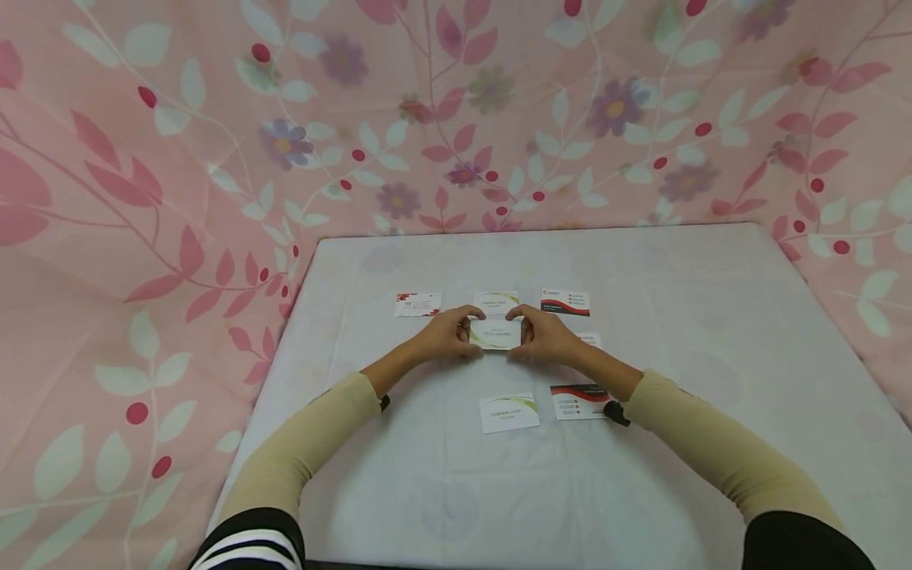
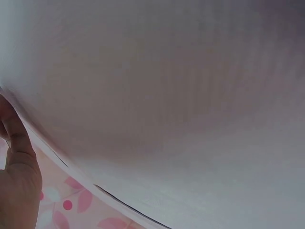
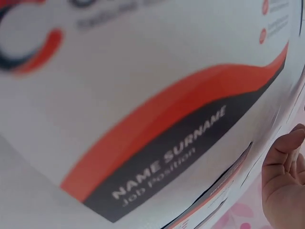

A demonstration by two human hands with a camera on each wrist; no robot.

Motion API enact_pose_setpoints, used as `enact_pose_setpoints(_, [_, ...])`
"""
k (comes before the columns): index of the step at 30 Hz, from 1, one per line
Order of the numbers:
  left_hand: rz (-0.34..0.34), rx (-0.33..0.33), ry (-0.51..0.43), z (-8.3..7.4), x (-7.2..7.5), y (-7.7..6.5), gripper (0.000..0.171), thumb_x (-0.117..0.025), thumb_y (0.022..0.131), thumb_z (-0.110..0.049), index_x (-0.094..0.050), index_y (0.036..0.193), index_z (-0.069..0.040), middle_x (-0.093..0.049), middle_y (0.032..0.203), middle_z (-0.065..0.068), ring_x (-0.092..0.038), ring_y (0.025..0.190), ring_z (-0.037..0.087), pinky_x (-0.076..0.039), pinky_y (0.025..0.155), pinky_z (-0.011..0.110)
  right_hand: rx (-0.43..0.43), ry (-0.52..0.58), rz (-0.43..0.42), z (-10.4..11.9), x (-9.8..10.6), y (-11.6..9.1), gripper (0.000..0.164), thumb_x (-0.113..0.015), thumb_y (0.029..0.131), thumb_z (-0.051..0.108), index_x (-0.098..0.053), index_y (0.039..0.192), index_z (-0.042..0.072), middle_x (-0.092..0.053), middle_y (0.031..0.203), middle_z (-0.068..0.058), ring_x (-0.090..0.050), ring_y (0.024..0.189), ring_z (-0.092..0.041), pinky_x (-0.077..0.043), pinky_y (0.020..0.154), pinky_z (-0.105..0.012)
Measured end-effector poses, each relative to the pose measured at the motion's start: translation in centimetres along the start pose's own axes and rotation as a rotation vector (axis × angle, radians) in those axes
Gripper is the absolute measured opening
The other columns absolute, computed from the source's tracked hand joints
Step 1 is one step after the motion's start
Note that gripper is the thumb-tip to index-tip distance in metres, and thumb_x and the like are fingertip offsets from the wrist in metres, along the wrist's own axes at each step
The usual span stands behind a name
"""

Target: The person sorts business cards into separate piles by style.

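In the head view, both hands meet over one white business card (image 1: 495, 336) with a green curve, above the middle of the table. My left hand (image 1: 447, 334) pinches its left edge between thumb and fingers. At the opposite edge my right hand (image 1: 547, 336) pinches it likewise. Just beyond lies a similar white and green card (image 1: 496, 300), its near part overlapped by the hands. Partly hidden under the right wrist is another card (image 1: 590, 339). The wrist views show the left hand (image 2: 19, 176) and right hand (image 3: 285, 176) only at the frame edges.
A floral card (image 1: 418, 305) and a red and black card (image 1: 565, 302) lie in the back row. Closer in are a white and green card (image 1: 509, 413) and a red and black card (image 1: 579, 402) beside the right wrist. A white cloth (image 1: 442, 499) covers the table.
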State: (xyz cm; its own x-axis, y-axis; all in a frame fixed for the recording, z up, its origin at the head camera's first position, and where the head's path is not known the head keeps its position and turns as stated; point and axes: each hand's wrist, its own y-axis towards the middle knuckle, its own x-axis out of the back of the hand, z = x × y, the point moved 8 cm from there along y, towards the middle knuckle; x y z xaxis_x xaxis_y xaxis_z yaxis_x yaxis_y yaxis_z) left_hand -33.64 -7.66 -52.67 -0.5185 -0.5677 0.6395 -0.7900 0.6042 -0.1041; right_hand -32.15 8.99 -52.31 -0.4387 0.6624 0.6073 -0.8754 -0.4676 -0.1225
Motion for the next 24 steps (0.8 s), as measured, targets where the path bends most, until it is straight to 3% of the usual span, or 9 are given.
enact_pose_setpoints(7, [-0.013,-0.015,0.058,0.1,0.1,0.4,0.059,-0.084,0.08,-0.021,-0.054,0.13,-0.01,-0.058,0.081,0.002,-0.054,0.064,0.008,-0.044,0.063,0.02,-0.014,-0.08,-0.032,0.1,0.2,0.2,0.064,-0.086,0.077,0.02,-0.051,0.13,0.008,-0.059,0.085,-0.005,-0.052,0.07,-0.015,-0.043,0.064,-0.026])
enact_pose_setpoints(14, [-0.01,-0.018,0.152,-0.2,0.3,1.1,0.058,-0.084,0.08,-0.019,-0.052,0.129,-0.012,-0.057,0.084,0.004,-0.053,0.069,0.011,-0.044,0.064,0.022,-0.042,-0.087,-0.046,-0.4,0.2,0.9,0.063,-0.085,0.078,0.02,-0.051,0.13,0.006,-0.059,0.083,-0.005,-0.051,0.068,-0.014,-0.043,0.064,-0.028])
enact_pose_setpoints(24, [-0.043,0.069,0.22,-0.1,0.7,1.8,0.059,-0.083,0.081,-0.022,-0.051,0.131,-0.015,-0.058,0.087,0.004,-0.053,0.077,0.015,-0.043,0.069,0.026,-0.035,-0.149,-0.099,-1.0,0.7,2.3,0.06,-0.085,0.078,0.022,-0.053,0.128,0.011,-0.057,0.079,-0.004,-0.05,0.068,-0.014,-0.041,0.064,-0.028])
